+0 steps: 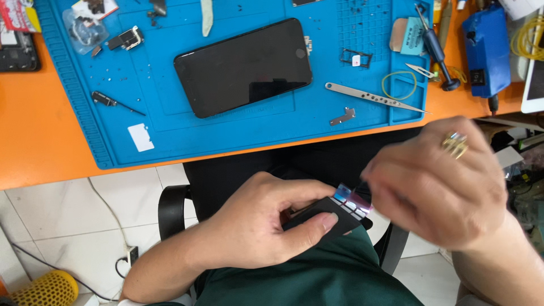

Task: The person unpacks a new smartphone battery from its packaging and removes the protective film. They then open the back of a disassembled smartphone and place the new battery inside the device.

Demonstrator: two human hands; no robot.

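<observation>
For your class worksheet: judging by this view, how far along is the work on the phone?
Done: phone opened, its small parts and tweezers spread on the blue mat. In hand: left hand grips a thin black part; right hand pinches its shiny tab. Left: loose parts remain unfitted.

We've got one view only: head cam, looking steeply down over our lap, close to both hands at 5 o'clock. Orange table [34,141] with blue mat [158,113] spans 10 to 2 o'clock, slightly tilted.
</observation>
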